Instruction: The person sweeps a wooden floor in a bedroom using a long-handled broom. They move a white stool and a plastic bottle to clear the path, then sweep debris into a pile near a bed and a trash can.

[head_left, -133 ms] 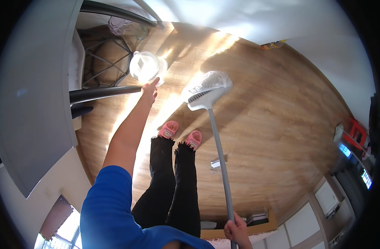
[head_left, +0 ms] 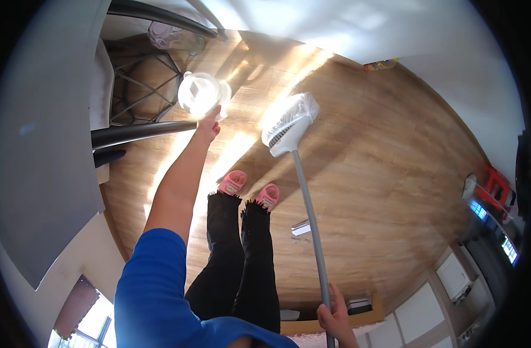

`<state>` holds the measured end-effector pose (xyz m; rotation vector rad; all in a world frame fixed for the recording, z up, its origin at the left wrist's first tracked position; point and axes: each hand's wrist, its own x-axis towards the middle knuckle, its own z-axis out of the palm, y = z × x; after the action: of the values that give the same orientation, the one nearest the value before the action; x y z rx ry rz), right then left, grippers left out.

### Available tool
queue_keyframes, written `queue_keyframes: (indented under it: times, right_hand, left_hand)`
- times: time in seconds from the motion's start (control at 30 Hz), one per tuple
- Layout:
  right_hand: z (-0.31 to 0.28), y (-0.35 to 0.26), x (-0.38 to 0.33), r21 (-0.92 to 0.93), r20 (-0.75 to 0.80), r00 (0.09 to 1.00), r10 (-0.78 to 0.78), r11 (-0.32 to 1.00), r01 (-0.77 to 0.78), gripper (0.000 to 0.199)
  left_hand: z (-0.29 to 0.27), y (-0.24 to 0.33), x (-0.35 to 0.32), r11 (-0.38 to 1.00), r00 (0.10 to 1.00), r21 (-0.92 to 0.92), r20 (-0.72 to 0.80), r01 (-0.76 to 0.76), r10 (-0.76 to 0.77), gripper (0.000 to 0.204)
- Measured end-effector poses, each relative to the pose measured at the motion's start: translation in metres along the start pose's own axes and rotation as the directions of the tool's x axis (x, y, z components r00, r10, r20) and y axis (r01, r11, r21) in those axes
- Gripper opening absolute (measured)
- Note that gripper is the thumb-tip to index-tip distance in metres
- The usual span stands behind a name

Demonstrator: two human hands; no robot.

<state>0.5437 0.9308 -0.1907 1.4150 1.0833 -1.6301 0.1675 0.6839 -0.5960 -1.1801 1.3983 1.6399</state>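
Observation:
My left hand (head_left: 209, 123) is stretched forward, closed at the near edge of a round whitish plastic container (head_left: 197, 93). Glare washes out much of the container, and my fingertips are partly hidden. At the lower right, my right hand (head_left: 335, 322) is on the grey handle of a broom (head_left: 312, 226), its thumb against the handle and one or more fingers lifted. The broom's white head (head_left: 288, 137) is turned so dark bristles (head_left: 280, 134) show along one side. A crinkled clear plastic bag (head_left: 298, 110) covers its far side.
A grey table (head_left: 45, 145) fills the left, with dark legs (head_left: 144, 132) and a wire-frame stool (head_left: 146, 87) beside it. A small white piece (head_left: 301, 228) lies on the wooden floor right of my pink slippers (head_left: 268, 197). A red stool (head_left: 494, 187) stands far right.
The broom head has tilted and shifted slightly. My right hand's fingers have loosened and lifted from the handle. My left hand has closed more at the container's edge.

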Motion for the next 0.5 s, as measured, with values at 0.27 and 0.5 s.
queue_keyframes:
  times: [0.27,0.5]
  right_hand:
    - [-0.009,-0.055,0.02,-0.1,-0.042,0.999,-0.026,0.995,0.022,0.055]
    - [0.005,-0.128,0.068,-0.261,0.152,0.974,-0.169,0.943,0.204,0.051]
  left_hand:
    - [-0.043,-0.04,-0.024,0.975,0.966,0.0,0.136,-0.223,0.221,0.01]
    - [-0.098,-0.093,-0.13,0.884,0.966,0.395,0.048,-0.251,0.253,0.022]
